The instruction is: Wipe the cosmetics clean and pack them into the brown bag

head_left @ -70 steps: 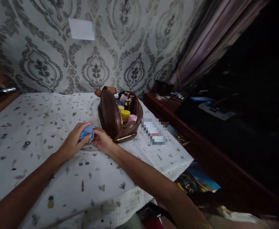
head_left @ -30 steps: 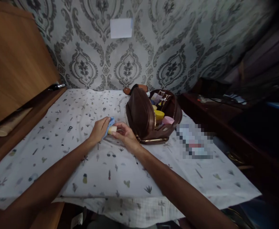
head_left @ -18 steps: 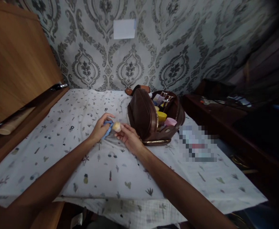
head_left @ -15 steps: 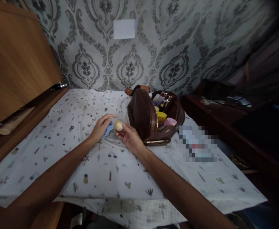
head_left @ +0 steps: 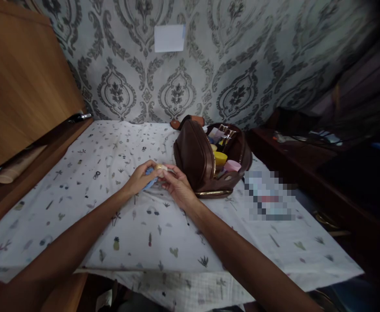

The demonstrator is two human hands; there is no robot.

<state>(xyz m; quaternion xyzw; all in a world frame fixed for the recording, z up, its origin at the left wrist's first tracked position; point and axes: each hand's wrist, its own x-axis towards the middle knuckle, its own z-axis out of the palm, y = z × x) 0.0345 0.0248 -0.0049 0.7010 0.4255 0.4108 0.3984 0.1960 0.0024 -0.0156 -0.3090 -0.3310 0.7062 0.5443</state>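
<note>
My left hand (head_left: 140,178) is closed on a crumpled light-blue cloth (head_left: 150,185), its thumb and forefinger up against a small cream-and-gold jar (head_left: 160,167). The fingertips of my right hand (head_left: 178,187) pinch the same jar from the other side. Both hands are just above the table, left of a brown leather toiletry bag (head_left: 191,160). The bag gapes open, with a yellow container (head_left: 220,158), a pink container (head_left: 232,166) and several other small items inside. Fingers hide much of the jar, so its lid and label cannot be made out.
A white cloth (head_left: 131,242) printed with small plants covers the table. A blurred-out packet (head_left: 269,195) lies right of the bag. Behind the bag is a brown strap-like object (head_left: 196,120). A wooden cabinet (head_left: 27,78) borders the left side, dark furniture (head_left: 287,173) the right.
My left hand, with the blue cloth, has come in to the jar, and its fingers have bent against it. My right hand still holds the jar, now turned slightly.
</note>
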